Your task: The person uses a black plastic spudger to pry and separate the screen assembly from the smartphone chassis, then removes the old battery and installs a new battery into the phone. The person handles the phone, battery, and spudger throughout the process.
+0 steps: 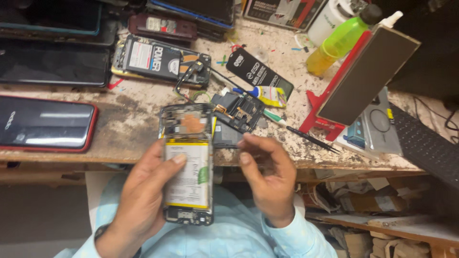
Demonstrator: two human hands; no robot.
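My left hand (143, 200) grips an opened phone (187, 162) from the left side and from beneath, low in the middle of the frame, in front of the worn edge of the workbench (129, 119). The back cover is off, so the white and yellow battery (188, 174) faces up at me, and my thumb lies across its upper left part. An orange patch shows near the phone's top end.

My right hand (270, 179) is just beside the phone, on its right, with the fingers curled loosely and the fingertips pinched towards one another. It is blurred, and I cannot tell whether anything thin sits between them. It does not touch the phone.

Just above the phone, on the bench, lies a dark plastic inner frame part (239, 112), with a small tube of glue (265, 95) beside it to the right. A black tweezer (313, 139) lies right of that, near a red stand (330, 119) that props a flat panel in the upper right. A green and yellow bottle (337, 43) stands behind the stand. A second opened phone (160, 59) lies in the upper middle, and a black phone with a red rim (45, 123) lies at the left edge. A dark keyboard (425, 143) reaches in from the right edge.
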